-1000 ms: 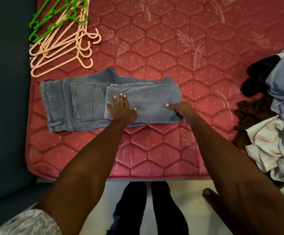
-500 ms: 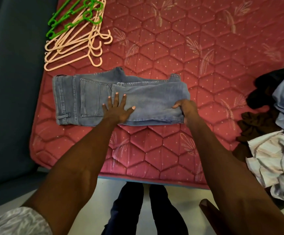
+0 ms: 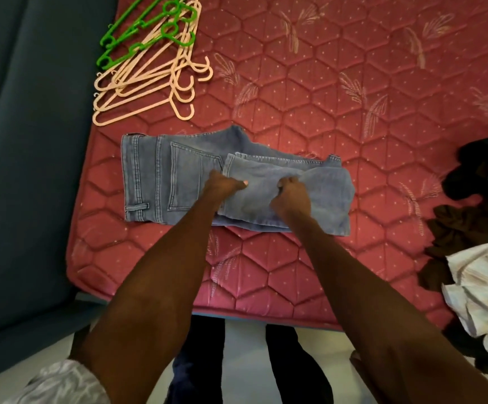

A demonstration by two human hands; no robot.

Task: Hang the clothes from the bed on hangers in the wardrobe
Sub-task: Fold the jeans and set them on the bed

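- Blue denim jeans (image 3: 178, 182) lie folded on the red quilted mattress (image 3: 324, 97), waistband to the left, legs doubled back over to the right.
- The left hand (image 3: 222, 189) sits on the edge of the folded-over leg, fingers curled under and thumb stretched along the cloth, pinching that edge.
- The right hand (image 3: 290, 196) is just beside it on the same layer, fingers curled into the denim and bunching it into a ridge.
- Beyond the two grips and off to the left, a fan of peach hangers (image 3: 146, 91) lies on the mattress with green hangers (image 3: 137, 33) on top.
- Well to the right of the right hand, a heap of clothes (image 3: 476, 258) in black, brown, white and pale blue sits at the mattress edge.
- A dark blue-grey surface (image 3: 27, 141) lies to the left of the mattress.
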